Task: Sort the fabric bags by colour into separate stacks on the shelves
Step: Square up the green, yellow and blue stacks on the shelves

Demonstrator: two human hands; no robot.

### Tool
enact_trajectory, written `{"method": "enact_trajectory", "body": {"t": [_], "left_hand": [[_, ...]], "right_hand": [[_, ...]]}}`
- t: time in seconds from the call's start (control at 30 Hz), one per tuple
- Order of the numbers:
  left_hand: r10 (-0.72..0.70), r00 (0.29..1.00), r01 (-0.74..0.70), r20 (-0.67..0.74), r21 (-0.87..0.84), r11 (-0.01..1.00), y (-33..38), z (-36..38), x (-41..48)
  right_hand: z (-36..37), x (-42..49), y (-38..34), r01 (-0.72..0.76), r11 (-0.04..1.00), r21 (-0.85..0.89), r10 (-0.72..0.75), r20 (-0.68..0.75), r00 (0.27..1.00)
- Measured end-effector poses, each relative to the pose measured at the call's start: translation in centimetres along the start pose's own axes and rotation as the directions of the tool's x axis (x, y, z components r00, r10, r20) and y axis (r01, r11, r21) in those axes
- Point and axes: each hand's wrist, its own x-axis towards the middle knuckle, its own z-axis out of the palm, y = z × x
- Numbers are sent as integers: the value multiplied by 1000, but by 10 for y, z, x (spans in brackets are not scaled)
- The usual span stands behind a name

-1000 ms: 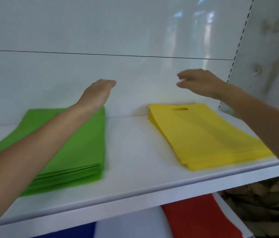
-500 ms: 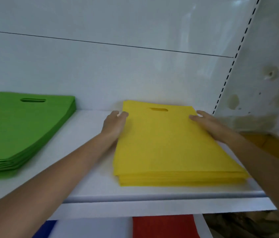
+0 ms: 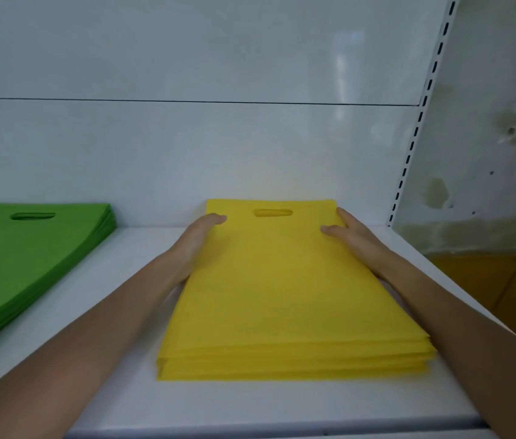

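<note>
A stack of yellow fabric bags [image 3: 278, 296] lies on the white shelf [image 3: 129, 255], its cut-out handles toward the back wall. My left hand [image 3: 196, 240] presses with straight fingers against the stack's left edge near the far corner. My right hand [image 3: 353, 237] lies along the right edge, thumb resting on the top bag. A stack of green fabric bags [image 3: 22, 255] sits at the left of the same shelf, apart from both hands.
The white back panel [image 3: 218, 147] stands right behind both stacks. A slotted shelf upright [image 3: 415, 134] marks the right end of the shelf, with a stained wall [image 3: 497, 137] beyond it. Bare shelf lies between the two stacks.
Both hands came down from mid-air onto the sides of the yellow stack and have slid a little farther back along it. The stack now lies squarer to the wall.
</note>
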Motion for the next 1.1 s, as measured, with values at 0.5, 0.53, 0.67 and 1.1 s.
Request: {"method": "enact_trajectory", "body": {"t": [0.5, 0.53, 0.67, 1.1], "left_hand": [[111, 994, -111, 9, 11, 994, -2, -5, 5], [106, 994, -107, 23, 16, 994, -4, -6, 3], [124, 992, -125, 23, 68, 990, -9, -15, 4], [227, 973, -198, -25, 410, 891, -7, 5, -3]], "right_hand": [[-4, 3, 7, -13, 999, 31, 14, -31, 999], [-2, 4, 9, -8, 999, -37, 7, -26, 1000], [2, -2, 10, 39, 966, -255, -62, -86, 994], [4, 0, 5, -4, 995, -95, -1, -51, 999]]}}
